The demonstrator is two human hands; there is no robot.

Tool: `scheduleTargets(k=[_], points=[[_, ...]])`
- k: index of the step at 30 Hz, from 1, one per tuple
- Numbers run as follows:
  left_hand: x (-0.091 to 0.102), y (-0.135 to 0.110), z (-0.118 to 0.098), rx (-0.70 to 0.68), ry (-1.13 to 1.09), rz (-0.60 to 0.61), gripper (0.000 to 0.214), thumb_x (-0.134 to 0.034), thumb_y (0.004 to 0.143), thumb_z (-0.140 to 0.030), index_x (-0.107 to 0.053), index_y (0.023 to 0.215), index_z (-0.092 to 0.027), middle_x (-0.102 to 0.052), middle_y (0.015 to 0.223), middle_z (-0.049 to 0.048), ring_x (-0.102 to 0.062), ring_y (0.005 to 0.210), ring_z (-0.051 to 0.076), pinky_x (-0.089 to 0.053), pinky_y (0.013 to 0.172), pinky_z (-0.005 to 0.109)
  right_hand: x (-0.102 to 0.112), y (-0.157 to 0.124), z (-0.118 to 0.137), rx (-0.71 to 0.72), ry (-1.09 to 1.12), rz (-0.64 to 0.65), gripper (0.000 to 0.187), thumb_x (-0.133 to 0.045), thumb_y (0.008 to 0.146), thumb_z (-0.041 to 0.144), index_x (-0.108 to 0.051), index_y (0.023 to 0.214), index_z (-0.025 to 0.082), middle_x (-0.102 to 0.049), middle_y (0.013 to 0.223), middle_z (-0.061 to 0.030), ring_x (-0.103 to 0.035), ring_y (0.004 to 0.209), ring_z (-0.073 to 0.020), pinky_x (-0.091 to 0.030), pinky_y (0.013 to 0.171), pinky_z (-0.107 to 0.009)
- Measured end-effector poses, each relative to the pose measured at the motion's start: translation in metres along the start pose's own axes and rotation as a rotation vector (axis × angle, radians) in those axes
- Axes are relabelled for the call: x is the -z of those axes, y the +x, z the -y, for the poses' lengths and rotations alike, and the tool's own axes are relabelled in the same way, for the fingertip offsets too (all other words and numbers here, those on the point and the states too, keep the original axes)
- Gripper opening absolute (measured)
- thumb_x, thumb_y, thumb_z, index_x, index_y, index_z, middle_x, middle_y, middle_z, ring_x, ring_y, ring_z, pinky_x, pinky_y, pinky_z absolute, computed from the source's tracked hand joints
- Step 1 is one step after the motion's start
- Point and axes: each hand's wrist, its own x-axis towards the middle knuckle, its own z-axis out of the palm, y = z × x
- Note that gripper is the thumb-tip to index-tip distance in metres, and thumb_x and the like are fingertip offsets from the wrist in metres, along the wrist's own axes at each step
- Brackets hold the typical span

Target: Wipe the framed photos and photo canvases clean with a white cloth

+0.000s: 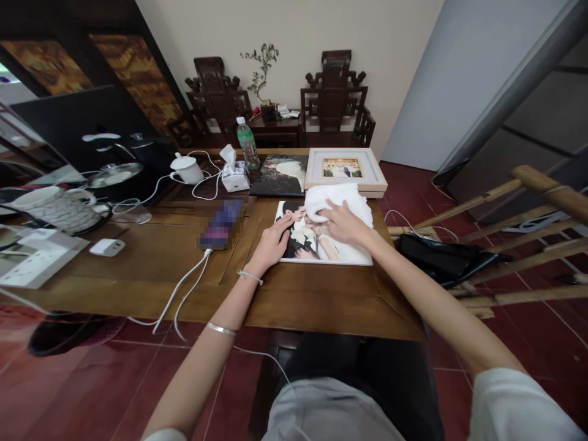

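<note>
A flat photo panel (301,245) showing a couple lies on the wooden table in front of me. My left hand (274,240) rests on its left edge, fingers stretched out and holding nothing. Bunched over the panel's upper right is a white towel (342,195). My right hand (342,222) has hold of the towel and presses it onto the picture, its fingers partly spread. The towel and my right hand hide much of the panel's right side.
Behind the panel lie a dark photo panel (271,177) and a pale framed picture (374,177). A green-labelled bottle (248,144), a tissue box (236,177), a lidded white cup (187,169) and a cabled phone (220,225) stand or lie leftward. Bamboo poles (546,184) are at right.
</note>
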Motion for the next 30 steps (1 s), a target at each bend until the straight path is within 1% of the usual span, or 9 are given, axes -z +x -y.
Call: scheduleTargets(k=[2, 4, 10, 14, 17, 20, 26, 28, 30], points=[[0.000, 0.000, 0.000, -0.004, 0.001, -0.001, 0.041, -0.037, 0.094, -0.024, -0.058, 0.126, -0.014, -0.050, 0.142, 0.0109, -0.042, 0.136, 0.021, -0.030, 0.117, 0.042, -0.006, -0.015, 0.010, 0.033, -0.053, 0.021, 0.051, -0.041, 0.078, 0.002, -0.062, 0.122, 0.016, -0.047, 0.145, -0.0138, -0.024, 0.141, -0.0349, -0.019, 0.106, -0.068], [-0.001, 0.000, 0.000, -0.005, 0.010, -0.003, 0.040, -0.037, 0.093, -0.023, -0.058, 0.126, -0.015, -0.051, 0.142, 0.0103, -0.043, 0.136, 0.021, -0.031, 0.117, 0.042, -0.009, -0.035, 0.024, 0.063, -0.079, 0.055, 0.051, -0.042, 0.077, 0.003, -0.063, 0.121, 0.016, -0.040, 0.149, -0.0128, -0.021, 0.142, -0.0363, -0.019, 0.106, -0.071], [-0.001, 0.001, -0.002, 0.006, 0.025, 0.013, 0.041, -0.037, 0.093, -0.021, -0.057, 0.128, -0.015, -0.049, 0.143, 0.0095, -0.041, 0.137, 0.022, -0.030, 0.117, 0.043, -0.002, -0.104, 0.077, 0.123, -0.068, 0.188, 0.052, -0.042, 0.073, 0.001, -0.067, 0.116, 0.016, -0.038, 0.151, -0.0110, -0.021, 0.142, -0.0380, -0.019, 0.108, -0.070], [0.000, 0.001, -0.004, 0.011, 0.035, 0.017, 0.041, -0.038, 0.092, -0.020, -0.057, 0.128, -0.010, -0.049, 0.143, 0.0132, -0.042, 0.136, 0.023, -0.030, 0.117, 0.042, 0.007, -0.121, 0.097, 0.186, 0.013, 0.241, 0.050, -0.045, 0.071, 0.004, -0.068, 0.113, 0.020, -0.046, 0.145, -0.0111, -0.032, 0.138, -0.0358, -0.025, 0.106, -0.068], [0.001, 0.001, -0.004, 0.015, 0.037, 0.020, 0.041, -0.039, 0.092, -0.019, -0.057, 0.128, -0.012, -0.050, 0.143, 0.0114, -0.041, 0.136, 0.023, -0.030, 0.117, 0.042, 0.009, -0.109, 0.093, 0.154, 0.037, 0.195, 0.048, -0.046, 0.073, 0.005, -0.068, 0.113, 0.018, -0.057, 0.134, -0.0156, -0.043, 0.132, -0.0316, -0.029, 0.107, -0.060], [0.001, 0.001, -0.004, 0.007, 0.029, 0.023, 0.041, -0.039, 0.091, -0.018, -0.057, 0.128, -0.015, -0.050, 0.143, 0.0087, -0.041, 0.136, 0.023, -0.030, 0.117, 0.043, 0.009, -0.080, 0.077, 0.091, 0.023, 0.129, 0.048, -0.043, 0.076, 0.005, -0.066, 0.117, 0.017, -0.063, 0.124, -0.0162, -0.050, 0.126, -0.0284, -0.033, 0.106, -0.053], [0.000, 0.001, -0.002, -0.022, 0.010, 0.005, 0.042, -0.038, 0.091, -0.018, -0.057, 0.129, -0.014, -0.049, 0.144, 0.0096, -0.040, 0.137, 0.023, -0.028, 0.118, 0.043, 0.014, -0.007, 0.041, -0.032, -0.014, 0.066, 0.047, -0.041, 0.080, 0.009, -0.065, 0.118, 0.020, -0.070, 0.111, -0.0120, -0.065, 0.095, -0.0273, -0.046, 0.081, -0.037], [-0.001, 0.001, 0.000, -0.016, 0.012, -0.001, 0.041, -0.038, 0.092, -0.019, -0.058, 0.128, -0.014, -0.050, 0.143, 0.0103, -0.041, 0.137, 0.023, -0.029, 0.117, 0.043, 0.013, 0.012, 0.033, -0.042, 0.003, 0.080, 0.046, -0.042, 0.081, 0.008, -0.064, 0.119, 0.018, -0.069, 0.113, -0.0127, -0.062, 0.103, -0.0288, -0.045, 0.085, -0.039], [-0.001, 0.001, 0.001, -0.013, 0.008, -0.006, 0.041, -0.039, 0.092, -0.020, -0.058, 0.128, -0.014, -0.051, 0.142, 0.0106, -0.042, 0.136, 0.022, -0.030, 0.117, 0.043, 0.008, 0.022, 0.029, -0.047, -0.001, 0.072, 0.047, -0.042, 0.082, 0.008, -0.061, 0.124, 0.017, -0.064, 0.123, -0.0147, -0.051, 0.121, -0.0324, -0.039, 0.096, -0.049]])
